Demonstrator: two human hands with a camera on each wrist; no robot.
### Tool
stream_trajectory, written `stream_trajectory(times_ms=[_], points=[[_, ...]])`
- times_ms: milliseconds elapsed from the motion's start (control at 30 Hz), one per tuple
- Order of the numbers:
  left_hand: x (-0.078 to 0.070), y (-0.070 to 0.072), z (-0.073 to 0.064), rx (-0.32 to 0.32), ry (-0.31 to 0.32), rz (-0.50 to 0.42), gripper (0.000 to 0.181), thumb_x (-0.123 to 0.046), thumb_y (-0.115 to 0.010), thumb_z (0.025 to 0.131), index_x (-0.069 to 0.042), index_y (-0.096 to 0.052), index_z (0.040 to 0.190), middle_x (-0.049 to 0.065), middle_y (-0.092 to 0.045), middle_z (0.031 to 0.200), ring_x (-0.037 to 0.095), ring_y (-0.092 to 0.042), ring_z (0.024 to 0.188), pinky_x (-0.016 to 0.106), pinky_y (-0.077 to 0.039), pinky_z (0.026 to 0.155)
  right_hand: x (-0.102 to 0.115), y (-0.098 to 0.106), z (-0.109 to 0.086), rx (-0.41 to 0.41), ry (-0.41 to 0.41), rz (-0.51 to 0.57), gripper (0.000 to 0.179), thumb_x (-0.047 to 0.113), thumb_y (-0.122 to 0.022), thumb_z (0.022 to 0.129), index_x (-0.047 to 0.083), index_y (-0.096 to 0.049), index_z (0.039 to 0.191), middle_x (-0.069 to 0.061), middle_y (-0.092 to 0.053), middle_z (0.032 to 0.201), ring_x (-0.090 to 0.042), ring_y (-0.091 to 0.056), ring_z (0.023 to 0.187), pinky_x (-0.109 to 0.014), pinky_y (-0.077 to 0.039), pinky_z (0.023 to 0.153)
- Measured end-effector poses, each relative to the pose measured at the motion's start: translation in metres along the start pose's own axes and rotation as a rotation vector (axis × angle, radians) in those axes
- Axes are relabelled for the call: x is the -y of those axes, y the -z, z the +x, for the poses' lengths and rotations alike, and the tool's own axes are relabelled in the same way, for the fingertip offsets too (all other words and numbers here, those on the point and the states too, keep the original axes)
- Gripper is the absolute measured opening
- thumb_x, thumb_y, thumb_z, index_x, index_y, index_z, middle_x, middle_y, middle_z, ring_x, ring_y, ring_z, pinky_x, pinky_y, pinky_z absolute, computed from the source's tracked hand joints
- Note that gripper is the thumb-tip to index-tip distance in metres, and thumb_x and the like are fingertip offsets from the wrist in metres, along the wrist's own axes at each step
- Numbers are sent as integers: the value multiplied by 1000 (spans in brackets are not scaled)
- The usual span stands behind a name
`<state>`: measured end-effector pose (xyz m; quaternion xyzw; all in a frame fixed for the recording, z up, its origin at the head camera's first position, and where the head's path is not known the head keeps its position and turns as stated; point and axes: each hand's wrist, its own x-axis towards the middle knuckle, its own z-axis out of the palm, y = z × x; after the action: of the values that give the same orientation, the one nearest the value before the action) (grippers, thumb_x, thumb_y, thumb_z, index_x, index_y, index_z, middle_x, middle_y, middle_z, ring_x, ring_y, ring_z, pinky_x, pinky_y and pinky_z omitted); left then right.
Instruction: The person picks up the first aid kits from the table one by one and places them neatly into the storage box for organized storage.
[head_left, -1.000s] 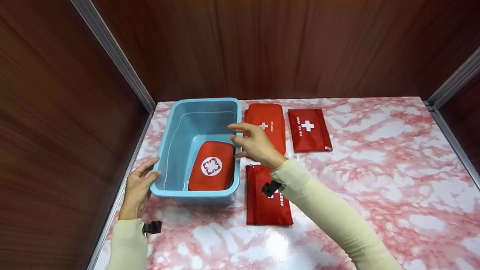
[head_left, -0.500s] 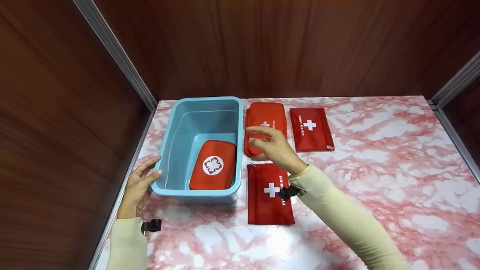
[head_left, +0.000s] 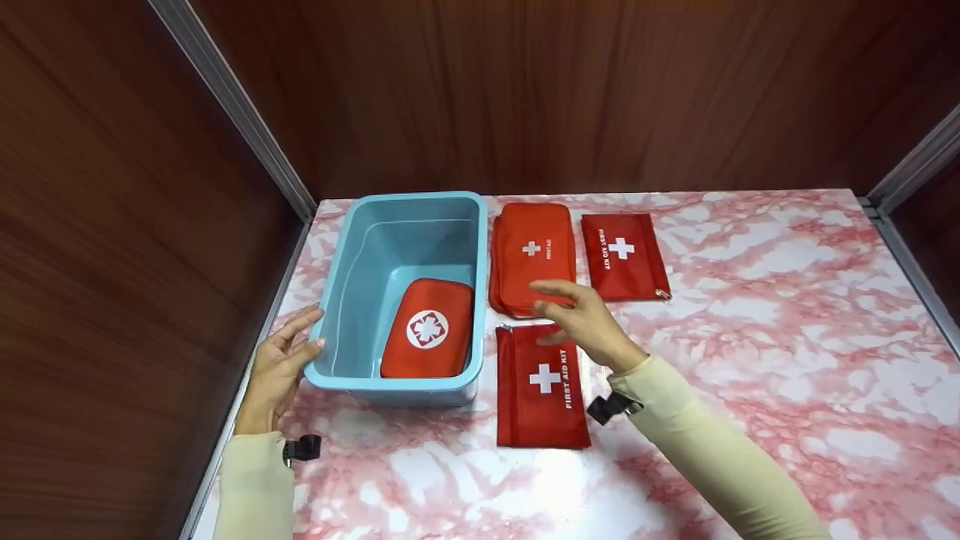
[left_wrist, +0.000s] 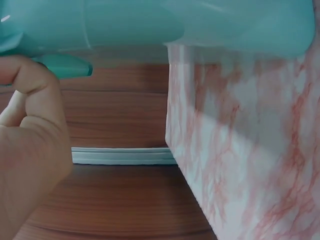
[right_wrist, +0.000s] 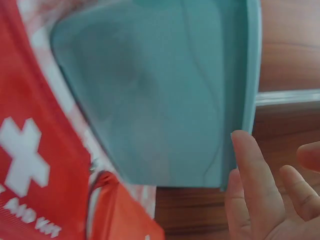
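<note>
Fingers of the left hand (head_left: 274,371) pinched the rim of the blue tub (head_left: 397,384), a red case (head_left: 429,330) inside; the right hand (head_left: 590,327), fingers spread, hung above the flat pouch (head_left: 538,412) and orange case (head_left: 525,262) beside it; a firm hold on that rim seemed wisest

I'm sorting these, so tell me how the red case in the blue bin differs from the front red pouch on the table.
The case lies inside the bin; the pouch lies on the table. The case bears a round white emblem; the pouch, a white cross and FIRST AID KIT. The case looks thick with rounded corners; the pouch, flat with sharper corners. Both are red with white markings.
</note>
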<state>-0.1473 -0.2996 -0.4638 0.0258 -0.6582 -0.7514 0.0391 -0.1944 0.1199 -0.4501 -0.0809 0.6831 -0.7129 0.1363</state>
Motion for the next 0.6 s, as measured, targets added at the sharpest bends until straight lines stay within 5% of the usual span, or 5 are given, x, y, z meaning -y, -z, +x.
stream_trajectory(times_ms=[400,600], points=[[-8,2,1,-2,11,126,44,13,-60,91,19,-49,133,-3,-56,130,8,-62,82,19,-53,65,-41,21,-14,-44,-59,3,45,-2,-57,92,-10,-52,136,-28,-48,134,-31,-60,101,-54,-59,72],[-3,1,1,16,-85,144,43,16,-61,89,22,-50,130,0,-55,136,9,-60,107,17,-52,80,-53,26,-20,-59,-93,-8,47,-2,-58,92,-10,-51,137,-34,-43,137,-36,-59,103,-52,-59,72]])
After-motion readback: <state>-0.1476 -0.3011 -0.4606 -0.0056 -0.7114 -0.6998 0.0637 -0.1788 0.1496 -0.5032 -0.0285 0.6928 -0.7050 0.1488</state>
